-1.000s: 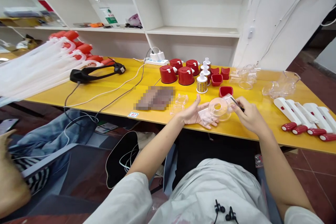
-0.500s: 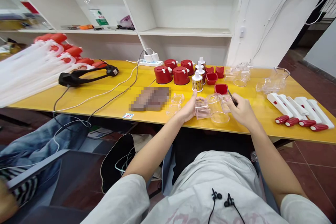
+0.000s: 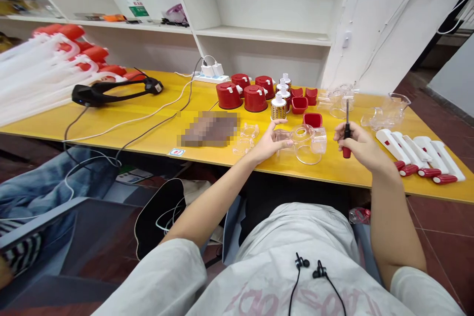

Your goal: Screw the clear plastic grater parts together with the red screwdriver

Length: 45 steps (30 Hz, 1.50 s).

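Note:
My left hand [image 3: 269,144] grips the left end of a clear plastic housing [image 3: 310,144], which has round openings and sits low over the front of the table. In my right hand [image 3: 361,144] is a screwdriver [image 3: 347,143] with a red and black handle, its shaft pointing up and away from the housing. Just beyond the housing lies a small red tray-shaped part [image 3: 312,119]. To the left of my left hand are small clear plastic pieces [image 3: 244,146]. Metal grater drums [image 3: 278,108] with white stems stand behind.
Red round bases [image 3: 255,98] stand at the back middle. More clear housings [image 3: 387,114] and white handles with red grips [image 3: 429,172] lie at the right. Black glasses-like headgear [image 3: 111,91], cables and a bundle of white and red items [image 3: 70,66] occupy the left. Someone's jeans-clad leg [image 3: 48,177] is beside me.
My right hand has drawn back to the right, away from the housing, and the screwdriver now points upward. My left hand still holds the housing. The view has shifted slightly.

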{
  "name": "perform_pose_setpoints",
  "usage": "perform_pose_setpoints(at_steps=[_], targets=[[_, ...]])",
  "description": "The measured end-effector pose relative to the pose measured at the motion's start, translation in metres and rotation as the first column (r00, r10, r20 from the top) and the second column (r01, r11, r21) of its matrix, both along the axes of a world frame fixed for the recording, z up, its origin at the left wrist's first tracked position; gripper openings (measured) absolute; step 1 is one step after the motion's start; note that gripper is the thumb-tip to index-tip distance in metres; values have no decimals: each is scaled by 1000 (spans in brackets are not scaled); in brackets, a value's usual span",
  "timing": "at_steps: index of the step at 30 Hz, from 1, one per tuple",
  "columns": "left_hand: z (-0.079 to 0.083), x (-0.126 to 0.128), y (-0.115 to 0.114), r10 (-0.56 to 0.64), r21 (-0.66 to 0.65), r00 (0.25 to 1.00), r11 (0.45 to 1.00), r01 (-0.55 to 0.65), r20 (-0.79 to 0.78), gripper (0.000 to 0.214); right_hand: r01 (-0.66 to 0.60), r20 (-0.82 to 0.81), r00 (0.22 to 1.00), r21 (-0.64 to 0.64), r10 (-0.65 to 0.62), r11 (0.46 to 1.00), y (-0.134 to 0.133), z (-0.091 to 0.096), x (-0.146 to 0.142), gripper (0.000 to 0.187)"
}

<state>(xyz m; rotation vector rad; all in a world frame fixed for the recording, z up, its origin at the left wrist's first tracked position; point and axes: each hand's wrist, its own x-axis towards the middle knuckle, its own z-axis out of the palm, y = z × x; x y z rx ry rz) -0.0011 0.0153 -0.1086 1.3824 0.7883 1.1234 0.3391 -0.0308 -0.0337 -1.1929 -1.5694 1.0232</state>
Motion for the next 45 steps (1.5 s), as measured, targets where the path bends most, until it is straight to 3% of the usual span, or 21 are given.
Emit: perform_pose_setpoints(at_steps=[3, 7, 9, 12, 15, 21, 23, 26, 28, 30, 36, 40, 45], targets=[[1, 1, -2, 13, 47, 1000, 999, -12, -20, 98, -33, -5, 999, 63, 33, 997, -8, 10, 21, 68], [-5, 0, 2, 30, 130, 999, 991, -24, -43, 94, -176, 136, 974, -36, 179, 984, -31, 25, 44, 93], [-10, 0, 9, 55, 173, 997, 984, -46, -50, 97, -179, 230, 956, -47, 185, 983, -41, 32, 53, 88], [-19, 1, 21, 117, 228, 992, 968, -102, -54, 102, -76, 367, 930, 114, 29, 991, -48, 36, 65, 62], [-25, 2, 30, 217, 299, 975, 935, -191, -54, 96, -28, 441, 893, 255, -91, 966, -49, 36, 77, 51], [-22, -1, 21, 499, 469, 865, 777, -421, -50, 80, 2, 464, 872, 315, -156, 949, -58, 40, 85, 42], [-19, -1, 13, 511, 543, 857, 740, -398, -68, 94, 19, 466, 867, 317, -173, 948, -60, 41, 80, 40], [-16, 3, 5, 470, 710, 853, 679, -186, -226, 123, -22, 473, 867, 347, -155, 938, -61, 43, 69, 29], [-16, 6, 2, 454, 768, 809, 641, -4, -374, 128, -87, 486, 866, 380, -119, 921, -61, 43, 63, 25], [-17, 9, 1, 440, 767, 774, 635, 91, -456, 123, -127, 504, 859, 383, -92, 915, -60, 43, 58, 32], [-17, 14, -3, 464, 790, 813, 613, -8, -352, 117, -199, 542, 841, 314, -3, 928, -54, 37, 48, 41], [-17, 18, -5, 559, 806, 767, 585, -95, -315, 92, -243, 541, 841, 331, 28, 912, -55, 37, 41, 41], [-19, 17, -1, 602, 838, 736, 538, -87, -310, 81, -211, 521, 853, 385, -23, 898, -56, 39, 36, 42]])
